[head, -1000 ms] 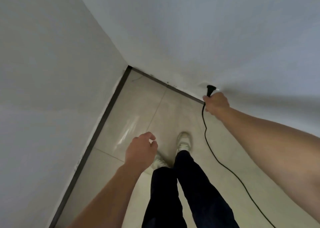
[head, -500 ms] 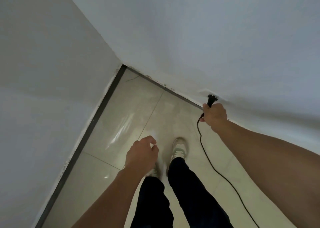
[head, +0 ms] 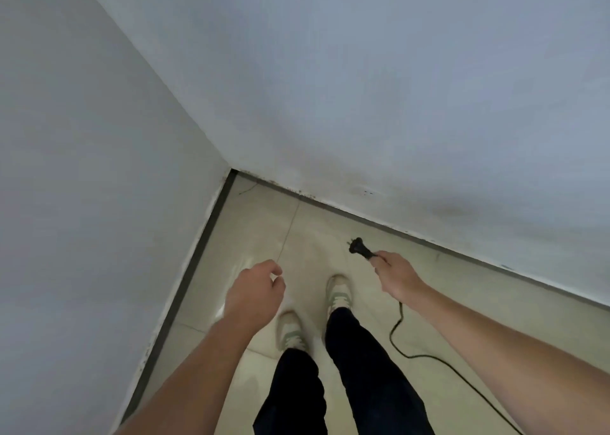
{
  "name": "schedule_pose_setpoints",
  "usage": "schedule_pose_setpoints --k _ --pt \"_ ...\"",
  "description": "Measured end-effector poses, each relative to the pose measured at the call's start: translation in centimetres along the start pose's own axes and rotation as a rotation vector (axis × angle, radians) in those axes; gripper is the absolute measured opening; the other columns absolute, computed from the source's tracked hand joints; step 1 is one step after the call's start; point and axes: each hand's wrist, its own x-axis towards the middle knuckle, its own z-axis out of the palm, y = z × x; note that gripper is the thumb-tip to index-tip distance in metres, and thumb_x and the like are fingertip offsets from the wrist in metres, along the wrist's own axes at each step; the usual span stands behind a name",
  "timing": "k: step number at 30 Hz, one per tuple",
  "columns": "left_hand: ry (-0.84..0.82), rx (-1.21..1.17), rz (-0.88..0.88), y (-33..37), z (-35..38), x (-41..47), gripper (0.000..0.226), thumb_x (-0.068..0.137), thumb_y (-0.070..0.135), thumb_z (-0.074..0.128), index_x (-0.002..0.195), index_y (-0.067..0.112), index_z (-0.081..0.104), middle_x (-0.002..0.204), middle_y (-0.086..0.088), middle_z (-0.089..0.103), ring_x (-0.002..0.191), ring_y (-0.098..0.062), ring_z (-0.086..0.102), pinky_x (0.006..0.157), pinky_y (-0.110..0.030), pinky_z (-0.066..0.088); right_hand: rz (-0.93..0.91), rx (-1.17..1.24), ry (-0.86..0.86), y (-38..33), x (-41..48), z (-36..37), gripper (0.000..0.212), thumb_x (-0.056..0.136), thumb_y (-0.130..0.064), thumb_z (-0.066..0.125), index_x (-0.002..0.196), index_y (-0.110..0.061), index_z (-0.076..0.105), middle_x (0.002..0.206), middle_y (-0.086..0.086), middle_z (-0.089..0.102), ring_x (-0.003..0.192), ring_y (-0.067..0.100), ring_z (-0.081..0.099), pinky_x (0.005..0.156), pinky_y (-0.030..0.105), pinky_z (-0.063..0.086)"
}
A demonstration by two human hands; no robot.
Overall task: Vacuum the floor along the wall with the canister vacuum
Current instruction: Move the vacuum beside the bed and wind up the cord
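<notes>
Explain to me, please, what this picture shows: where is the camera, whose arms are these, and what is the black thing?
No machine here: one camera sits on a person's head and looks down, so the arms are that person's own. The right hand grips a black power plug, held in the air, apart from the wall. Its cord trails down to the tiled floor and out of view. The left hand is loosely curled and holds nothing. The person's shoes stand in a corner of two white walls. The vacuum is not in view.

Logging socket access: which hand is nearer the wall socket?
Right. The right hand, gripping the plug, is below the wall socket; the left hand sits farther down-left.
</notes>
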Motion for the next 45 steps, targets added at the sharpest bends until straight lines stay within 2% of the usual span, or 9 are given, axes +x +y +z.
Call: schedule_pose_setpoints --k 6,11,17,22,27,34,37,41,45 --pt "-0.015 0.151 0.308 6.6 -5.6 -6.0 0.028 0.092 0.028 0.056 0.120 0.029 0.059 0.114 0.003 0.062 0.097 -0.016 0.059 0.086 -0.035 0.050 -0.231 -0.003 -0.073 -3.6 -12.5 -6.5 0.031 0.100 -0.014 0.054 0.070 -0.007 0.062 0.056 -0.005 0.053 0.050 0.008 0.046 0.055 0.024 0.036" --pt "-0.129 0.339 0.551 13.0 -7.0 -11.7 0.060 0.087 0.042 0.065 0.140 0.043 0.038 0.141 0.006 0.043 0.118 -0.019 0.052 0.098 -0.042 0.046 -0.332 -0.047 0.035 -3.2 -21.9 -10.3 0.028 0.101 -0.024 0.054 0.077 -0.014 0.064 0.060 -0.009 0.053 0.053 0.012 0.041 0.057 0.030 0.029" --pt "-0.174 0.498 0.833 21.0 -5.1 -18.2 0.042 0.089 0.038 0.062 0.129 0.036 0.050 0.119 0.005 0.054 0.110 -0.019 0.054 0.086 -0.035 0.046 -0.351 0.018 0.150 0.2 -30.7 -14.8 0.031 0.099 -0.028 0.055 0.069 -0.033 0.052 0.057 -0.010 0.043 0.051 0.006 0.036 0.056 0.029 0.027" --pt "-0.179 0.552 0.957 27.4 -2.1 -23.7 0.041 0.081 0.037 0.069 0.119 0.029 0.057 0.113 0.006 0.055 0.105 -0.019 0.054 0.086 -0.037 0.048 -0.242 0.024 0.305 8.0 -36.6 -17.8 0.022 0.087 -0.033 0.065 0.069 -0.033 0.053 0.063 -0.010 0.052 0.056 0.004 0.047 0.055 0.021 0.031" --pt "-0.232 0.615 1.020 32.9 2.5 -30.0 0.034 0.073 0.036 0.073 0.101 0.019 0.063 0.105 0.001 0.060 0.100 -0.021 0.055 0.086 -0.037 0.048 -0.069 0.046 0.466 18.8 -42.2 -18.7 0.030 0.097 -0.031 0.056 0.074 -0.014 0.047 0.064 -0.001 0.045 0.063 0.018 0.043 0.059 0.031 0.027" --pt "-0.416 0.568 1.028 39.4 11.0 -39.2 0.019 0.078 0.022 0.065 0.097 0.023 0.061 0.094 0.004 0.066 0.089 -0.016 0.063 0.079 -0.024 0.051 -0.171 0.102 0.709 25.5 -51.1 -22.8 0.027 0.100 -0.031 0.052 0.074 -0.024 0.047 0.064 -0.004 0.051 0.059 0.014 0.046 0.057 0.031 0.034" --pt "-0.496 0.542 1.054 42.6 13.8 -42.8 0.012 0.091 0.019 0.057 0.096 0.011 0.066 0.083 -0.003 0.070 0.076 -0.015 0.065 0.078 -0.031 0.052 -0.177 0.106 0.792 27.3 -54.0 -25.2 0.024 0.100 -0.037 0.051 0.081 -0.023 0.054 0.069 -0.002 0.058 0.061 0.015 0.050 0.059 0.032 0.039" --pt "-0.546 0.461 1.121 47.1 16.3 -46.5 0.018 0.097 0.012 0.046 0.092 0.011 0.063 0.075 -0.005 0.073 0.069 -0.017 0.064 0.055 -0.023 0.044 0.012 0.117 0.895 31.9 -56.1 -26.9 0.038 0.097 -0.041 0.054 0.063 -0.030 0.042 0.063 -0.008 0.050 0.059 0.012 0.046 0.055 0.028 0.034" --pt "-0.541 0.062 1.029 53.7 15.6 -47.7 0.016 0.099 0.011 0.047 0.092 0.007 0.061 0.067 -0.005 0.068 0.072 -0.022 0.070 0.059 -0.030 0.048 0.352 0.238 0.930 40.0 -56.5 -26.0 0.036 0.097 -0.036 0.053 0.065 -0.022 0.044 0.074 -0.001 0.056 0.070 0.018 0.053 0.059 0.029 0.036"
